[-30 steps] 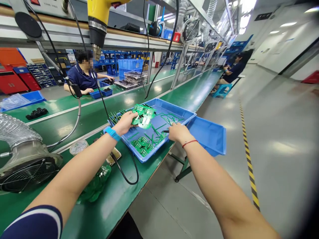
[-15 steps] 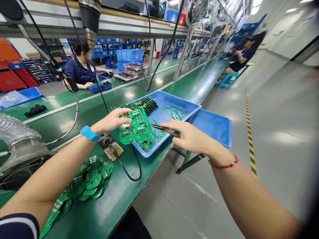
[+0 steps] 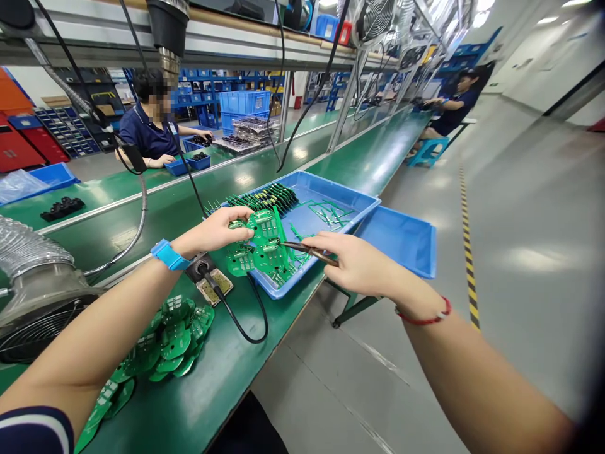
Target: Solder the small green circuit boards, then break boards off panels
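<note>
Between the thumb and fingers of my left hand (image 3: pixel 227 228) is a green circuit board panel (image 3: pixel 267 255), tilted above the near end of a blue tray (image 3: pixel 362 197). My right hand (image 3: pixel 352 260) is closed around dark-tipped pliers (image 3: pixel 314 250). Their jaws meet the panel's right side, beside a narrow green edge strip. Whether the jaws grip the board I cannot tell. In the tray stand rows of dark-edged boards (image 3: pixel 269 198), and thin green strips (image 3: pixel 328 214) lie loose on its floor.
A pile of green circuit boards (image 3: pixel 177 337) lies at the bench's near left. Close by are a soldering iron stand with a sponge (image 3: pixel 215 287) and its black cable (image 3: pixel 241 337). A second blue tray (image 3: pixel 401 239) sits at right. Across the bench a co-worker (image 3: pixel 149 129) handles small black parts.
The plier tips have moved left and slightly down, from beside the panel onto its right side. The panel has turned a little in my left hand.
</note>
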Demonstrator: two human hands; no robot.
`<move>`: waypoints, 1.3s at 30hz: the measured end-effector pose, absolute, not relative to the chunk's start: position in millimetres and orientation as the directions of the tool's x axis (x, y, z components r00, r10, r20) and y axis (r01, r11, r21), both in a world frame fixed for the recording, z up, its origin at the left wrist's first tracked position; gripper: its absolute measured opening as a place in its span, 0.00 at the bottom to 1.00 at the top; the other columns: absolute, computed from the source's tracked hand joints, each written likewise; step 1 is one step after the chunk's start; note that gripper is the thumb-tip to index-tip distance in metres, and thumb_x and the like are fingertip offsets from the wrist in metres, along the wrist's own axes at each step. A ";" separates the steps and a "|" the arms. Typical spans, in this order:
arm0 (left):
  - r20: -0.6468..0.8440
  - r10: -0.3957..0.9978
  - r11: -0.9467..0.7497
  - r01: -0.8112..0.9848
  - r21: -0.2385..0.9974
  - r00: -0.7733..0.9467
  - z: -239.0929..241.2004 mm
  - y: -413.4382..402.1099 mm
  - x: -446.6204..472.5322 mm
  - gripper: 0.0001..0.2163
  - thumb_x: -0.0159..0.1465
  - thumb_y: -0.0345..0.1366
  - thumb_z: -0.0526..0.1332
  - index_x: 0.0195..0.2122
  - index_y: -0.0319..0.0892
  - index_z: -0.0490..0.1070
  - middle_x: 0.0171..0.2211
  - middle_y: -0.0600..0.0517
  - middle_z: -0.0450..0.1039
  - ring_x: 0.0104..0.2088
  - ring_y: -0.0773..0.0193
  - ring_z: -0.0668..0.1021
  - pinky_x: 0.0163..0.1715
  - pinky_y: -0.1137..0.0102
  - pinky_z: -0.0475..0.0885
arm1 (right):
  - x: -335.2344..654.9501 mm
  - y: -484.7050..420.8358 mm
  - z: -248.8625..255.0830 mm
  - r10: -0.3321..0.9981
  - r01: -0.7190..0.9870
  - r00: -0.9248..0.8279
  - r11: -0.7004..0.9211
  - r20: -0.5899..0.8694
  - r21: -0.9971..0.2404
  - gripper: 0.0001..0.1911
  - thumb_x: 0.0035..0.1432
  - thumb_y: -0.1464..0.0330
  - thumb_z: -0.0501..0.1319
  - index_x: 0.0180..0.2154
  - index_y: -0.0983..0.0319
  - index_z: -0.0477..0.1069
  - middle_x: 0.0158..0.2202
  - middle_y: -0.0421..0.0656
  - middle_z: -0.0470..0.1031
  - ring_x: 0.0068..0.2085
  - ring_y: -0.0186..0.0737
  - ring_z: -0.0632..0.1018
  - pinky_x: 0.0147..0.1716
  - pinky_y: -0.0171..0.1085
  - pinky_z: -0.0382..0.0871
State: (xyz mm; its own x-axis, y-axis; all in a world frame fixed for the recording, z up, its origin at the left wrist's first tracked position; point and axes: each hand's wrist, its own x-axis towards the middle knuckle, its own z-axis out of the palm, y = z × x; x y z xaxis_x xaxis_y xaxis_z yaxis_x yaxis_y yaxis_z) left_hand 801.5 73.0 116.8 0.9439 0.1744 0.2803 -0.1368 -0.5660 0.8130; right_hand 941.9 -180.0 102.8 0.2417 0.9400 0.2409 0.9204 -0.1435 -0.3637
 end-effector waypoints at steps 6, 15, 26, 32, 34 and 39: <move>0.226 0.074 -0.557 -0.148 0.817 0.971 121.9 70.5 794.1 0.09 0.55 0.42 0.65 0.28 0.41 0.75 0.28 0.52 0.71 0.29 0.65 0.70 0.32 0.72 0.65 | 928.6 -177.4 103.5 0.974 0.763 0.132 0.020 0.185 -0.646 0.24 0.45 0.76 0.51 0.43 0.59 0.75 0.31 0.39 0.75 0.30 0.36 0.71 0.32 0.34 0.66; 0.209 0.124 -0.573 -0.102 0.814 0.970 121.4 70.2 804.0 0.19 0.60 0.47 0.59 0.19 0.41 0.58 0.21 0.58 0.54 0.22 0.72 0.59 0.24 0.73 0.56 | 959.6 -165.8 82.3 0.927 0.641 0.373 -0.221 0.047 -0.736 0.31 0.41 0.73 0.50 0.50 0.66 0.70 0.31 0.43 0.74 0.31 0.38 0.75 0.29 0.34 0.70; 0.157 0.141 -0.699 -0.014 0.715 0.977 107.7 84.3 804.5 0.18 0.61 0.48 0.55 0.21 0.41 0.57 0.21 0.58 0.52 0.25 0.71 0.57 0.26 0.72 0.53 | 996.3 -142.2 88.1 0.745 0.745 0.665 -0.655 0.059 -0.129 0.22 0.47 0.78 0.55 0.45 0.69 0.74 0.46 0.58 0.73 0.50 0.56 0.72 0.50 0.49 0.64; 0.229 0.121 -0.718 -0.074 0.692 0.966 114.4 82.3 802.8 0.19 0.61 0.46 0.55 0.20 0.41 0.54 0.21 0.59 0.50 0.25 0.71 0.56 0.27 0.72 0.52 | 961.4 -162.8 108.8 0.950 0.905 0.295 -0.244 0.102 -0.348 0.32 0.46 0.78 0.53 0.55 0.60 0.68 0.49 0.44 0.73 0.48 0.42 0.73 0.50 0.38 0.66; 0.237 0.115 -0.723 -0.082 0.686 0.965 112.6 81.5 806.0 0.18 0.61 0.46 0.55 0.20 0.41 0.55 0.21 0.59 0.51 0.25 0.71 0.57 0.27 0.72 0.53 | 955.3 -165.3 107.0 0.958 0.905 0.245 -0.172 0.147 -0.389 0.31 0.46 0.78 0.52 0.55 0.62 0.68 0.47 0.46 0.74 0.47 0.44 0.73 0.49 0.40 0.67; 0.245 0.094 -0.714 -0.106 0.692 0.965 108.1 77.1 817.6 0.17 0.61 0.46 0.56 0.21 0.40 0.61 0.21 0.58 0.57 0.25 0.71 0.61 0.28 0.73 0.57 | 954.2 -163.7 106.6 0.962 0.903 0.217 -0.133 0.167 -0.410 0.31 0.45 0.78 0.52 0.53 0.63 0.70 0.43 0.46 0.75 0.43 0.42 0.73 0.44 0.40 0.67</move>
State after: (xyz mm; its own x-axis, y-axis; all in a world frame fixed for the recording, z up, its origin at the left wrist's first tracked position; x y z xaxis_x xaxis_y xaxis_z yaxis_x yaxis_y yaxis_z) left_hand 817.6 77.1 108.1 0.9651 0.0936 0.2445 -0.1061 -0.7141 0.6920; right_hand 954.2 -163.7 106.6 0.2173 0.9618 0.1665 0.9026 -0.1330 -0.4095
